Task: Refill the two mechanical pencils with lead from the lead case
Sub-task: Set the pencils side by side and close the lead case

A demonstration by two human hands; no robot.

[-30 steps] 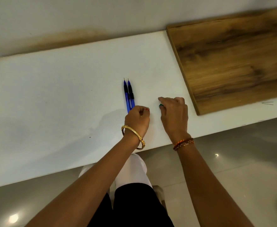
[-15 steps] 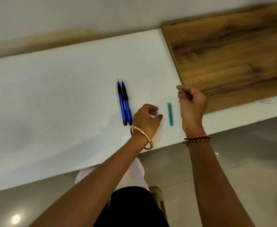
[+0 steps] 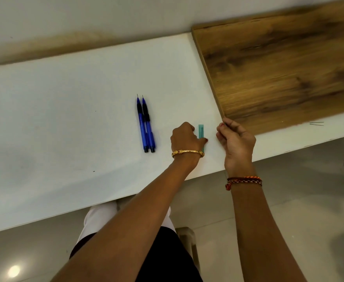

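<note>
Lead case (image 3: pixel 201 131) lies lengthwise, pointing away, between both hands: left hand (image 3: pixel 184 139) curled, thumb touching it; right hand (image 3: pixel 235 139) loosely curled just beside, seemingly empty.

White table (image 3: pixel 65 119) runs across frame, a few small dark specks on it. Wood board (image 3: pixel 279 74) lies flat on its right end, against the wall (image 3: pixel 85 17). Wall has a brownish stain (image 3: pixel 61 42) just above the table edge. Glossy tile floor (image 3: pixel 299 200) below, light glare (image 3: pixel 14 271) at bottom left.
</note>
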